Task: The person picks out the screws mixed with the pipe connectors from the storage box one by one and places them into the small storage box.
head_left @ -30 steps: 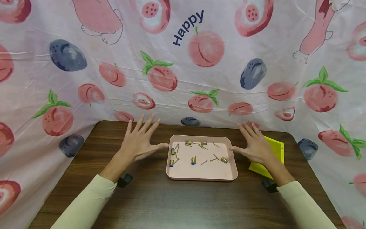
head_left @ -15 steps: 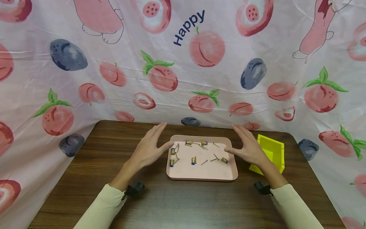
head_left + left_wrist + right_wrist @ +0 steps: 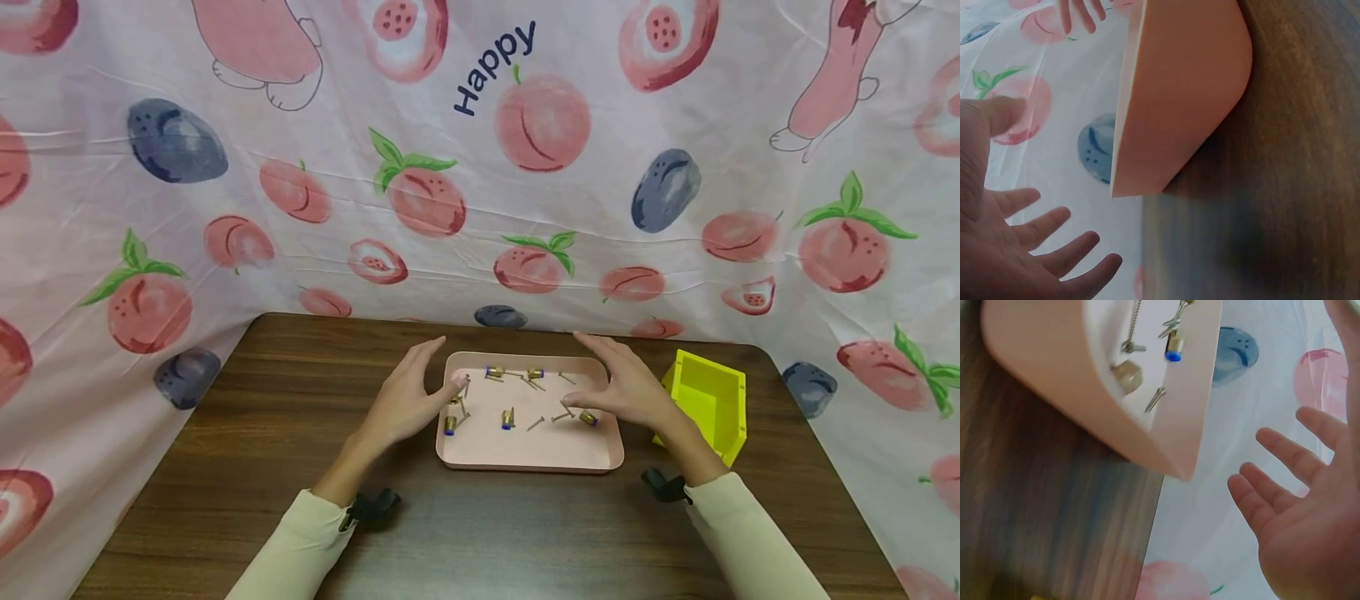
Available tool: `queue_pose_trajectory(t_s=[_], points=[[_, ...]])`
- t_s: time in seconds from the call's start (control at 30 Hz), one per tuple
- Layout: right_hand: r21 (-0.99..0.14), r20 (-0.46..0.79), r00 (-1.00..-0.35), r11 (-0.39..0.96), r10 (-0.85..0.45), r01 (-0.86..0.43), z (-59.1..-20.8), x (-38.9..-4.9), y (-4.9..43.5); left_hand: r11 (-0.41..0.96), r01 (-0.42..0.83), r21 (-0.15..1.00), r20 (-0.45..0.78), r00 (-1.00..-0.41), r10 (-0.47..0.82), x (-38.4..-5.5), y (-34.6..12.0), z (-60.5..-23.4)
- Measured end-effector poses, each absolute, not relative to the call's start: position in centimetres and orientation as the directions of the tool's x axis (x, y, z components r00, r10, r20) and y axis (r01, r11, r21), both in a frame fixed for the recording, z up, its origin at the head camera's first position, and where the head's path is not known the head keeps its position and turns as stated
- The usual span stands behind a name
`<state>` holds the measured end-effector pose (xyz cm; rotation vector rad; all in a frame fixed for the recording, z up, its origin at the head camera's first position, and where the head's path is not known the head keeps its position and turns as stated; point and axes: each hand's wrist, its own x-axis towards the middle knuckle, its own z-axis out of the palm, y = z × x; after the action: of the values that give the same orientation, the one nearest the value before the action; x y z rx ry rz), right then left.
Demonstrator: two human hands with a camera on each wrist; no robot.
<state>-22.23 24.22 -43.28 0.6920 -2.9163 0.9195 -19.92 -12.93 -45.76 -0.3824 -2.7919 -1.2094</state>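
Observation:
A shallow pink tray lies on the table with loose screws and several brass push-in fittings with blue collars scattered in it. My left hand hovers at the tray's left end, its thumb over the rim and partly covering a fitting. Over the right end is my right hand, thumb reaching above the screws near a fitting. Both hands hold nothing. In the wrist views the fingers of the left hand and right hand are spread apart or relaxed, clear of the tray wall.
A yellow open bin stands right of the tray, partly behind the right forearm. The dark wooden table ends at a fruit-print cloth hanging behind and along both sides. Black straps are on the wrists.
Both hands have moved inward from beside the tray to over its two ends, their fingers less spread. More of the yellow bin is uncovered. The tray's contents look unmoved.

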Motion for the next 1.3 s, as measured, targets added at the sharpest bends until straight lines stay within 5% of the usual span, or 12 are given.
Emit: queue_pose_trajectory(t_s=[0.57,0.93,1.3], points=[[-0.701,0.046,-0.746,0.51,-0.665,-0.498,-43.5,-25.6,21.7,0.649,0.146,0.747,0.087,-0.989,0.122,-20.8,-12.3,-46.8],[-0.71,-0.087,-0.693,0.533,-0.715,-0.46,-44.1,-26.8,20.1,0.631,0.111,0.768,0.058,-0.993,0.105,-20.9,-12.2,-47.3],[-0.671,-0.244,-0.718,0.648,-0.652,-0.36,-45.1,-27.1,19.1,0.621,0.124,0.774,0.064,-0.991,0.117,-20.8,-12.4,-47.6]])
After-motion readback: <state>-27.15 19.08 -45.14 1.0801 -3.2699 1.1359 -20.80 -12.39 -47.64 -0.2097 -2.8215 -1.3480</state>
